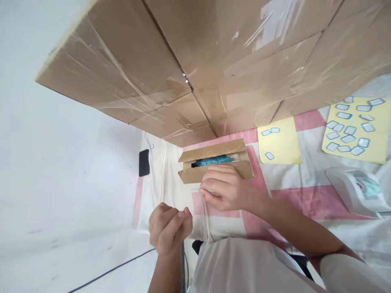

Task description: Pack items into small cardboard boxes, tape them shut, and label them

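A small cardboard box (195, 176) lies on the cloth with its two long flaps raised and a gap between them. Inside the gap shows a blue, wrinkled, tube-like thing (214, 160) with a clear end. My right hand (222, 187) is at the near flap, fingers bent and pressed together, covering part of the flap. Whatever its fingertips hold is hidden. Closer to me and to the left, my left hand (171, 228) is closed in a pinch, apart from the box. I cannot make out anything between its fingers.
A large taped carton (195, 73) stands behind the box. Yellow sheets (277, 146) with blue-edged white labels (269, 156) lie to the right. A white tape dispenser (351, 191) is at far right, a black phone-like object (144, 162) at left. A white wall (76, 162) bounds the left.
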A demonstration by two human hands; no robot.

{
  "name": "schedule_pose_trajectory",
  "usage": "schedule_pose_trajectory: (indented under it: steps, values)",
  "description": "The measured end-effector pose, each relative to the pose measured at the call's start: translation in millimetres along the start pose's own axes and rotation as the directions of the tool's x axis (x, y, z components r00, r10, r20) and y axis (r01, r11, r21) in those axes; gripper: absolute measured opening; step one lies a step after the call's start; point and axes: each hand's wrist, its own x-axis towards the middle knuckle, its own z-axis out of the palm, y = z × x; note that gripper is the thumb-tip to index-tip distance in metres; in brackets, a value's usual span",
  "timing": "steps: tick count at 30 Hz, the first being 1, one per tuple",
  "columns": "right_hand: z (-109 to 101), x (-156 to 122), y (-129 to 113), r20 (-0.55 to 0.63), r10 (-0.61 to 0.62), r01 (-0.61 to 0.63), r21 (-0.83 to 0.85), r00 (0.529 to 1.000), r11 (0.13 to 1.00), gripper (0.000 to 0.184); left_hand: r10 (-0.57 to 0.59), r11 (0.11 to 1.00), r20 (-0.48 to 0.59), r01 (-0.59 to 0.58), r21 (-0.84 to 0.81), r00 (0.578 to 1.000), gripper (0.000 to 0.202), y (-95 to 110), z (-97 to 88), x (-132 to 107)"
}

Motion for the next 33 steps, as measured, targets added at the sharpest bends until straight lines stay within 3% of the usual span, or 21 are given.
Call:
schedule_pose_trajectory:
  steps: [4, 9, 17, 24, 30, 33]
  values:
    - [-10.5, 1.9, -2.7, 0.120, 0.164, -0.178, 0.121, 0.979, 0.977, 0.021, -0.016, 1.000, 0.096, 0.014, 0.020, 0.995, 0.031, 9.5, 3.8, 9.2]
    - [-19.5, 5.0, -5.7, 0.283, 0.264, -0.308, 0.122, 0.922, 0.944, 0.024, -0.117, 0.993, 0.214, 0.109, 0.048, 0.970, 0.035, 12.2, 18.5, 24.5]
    - [-25.5, 7.9, -7.8, 0.406, 0.288, -0.381, 0.168, 0.867, 0.909, 0.021, -0.169, 0.985, 0.387, 0.165, 0.046, 0.906, 0.028, 14.2, 16.5, 43.4]
    - [-30.9, 8.4, 0.0, 0.447, 0.271, -0.412, 0.254, 0.852, 0.875, 0.024, -0.199, 0.970, 0.474, 0.242, -0.031, 0.858, 0.020, 15.6, 15.1, 47.5]
    - [-31.1, 7.7, 2.5, 0.499, 0.259, -0.430, 0.265, 0.827, 0.863, 0.024, -0.199, 0.965, 0.603, 0.262, -0.018, 0.773, 0.014, 11.5, 9.9, 46.3]
    - [-31.7, 7.7, 2.9, 0.500, 0.254, -0.430, 0.276, 0.828, 0.860, 0.025, -0.223, 0.960, 0.596, 0.281, -0.005, 0.772, 0.013, 11.4, 9.9, 44.4]
